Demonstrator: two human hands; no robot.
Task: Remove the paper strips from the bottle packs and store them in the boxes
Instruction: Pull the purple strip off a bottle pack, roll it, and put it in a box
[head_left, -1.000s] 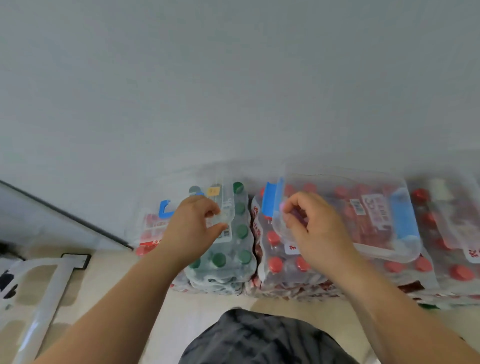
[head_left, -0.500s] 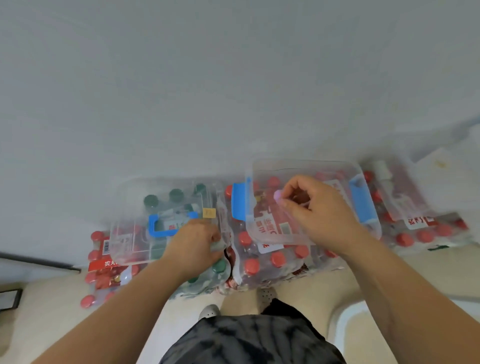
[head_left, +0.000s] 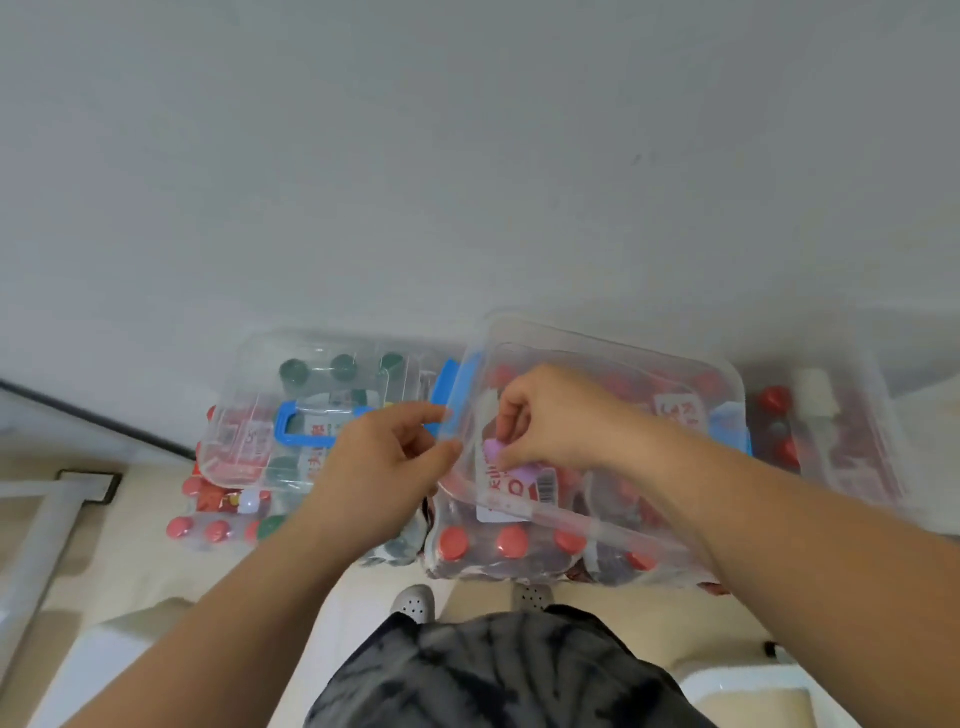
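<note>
Paper strip (head_left: 494, 451) — purple, slanting down-right, pinched by right hand (head_left: 550, 415) inside clear box (head_left: 613, 347), left hand (head_left: 379, 467) pinching rim

A plain pale grey wall (head_left: 467, 156) rises beyond the left hand (head_left: 384, 467); left of it, a dark strip (head_left: 104, 422) meets beige floor (head_left: 130, 561).

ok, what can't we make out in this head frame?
Head view only.
Purple piece pinched in the right hand: mostly covered by the fingers, so I cannot tell if it is a strip.
Left hand at the clear box rim: gripping or just touching, unclear through the transparent plastic.
Labels in that box: blurred, unreadable.
Far-right box: blurred, contents unclear.
Bottle packs: largely hidden under the boxes.
</note>
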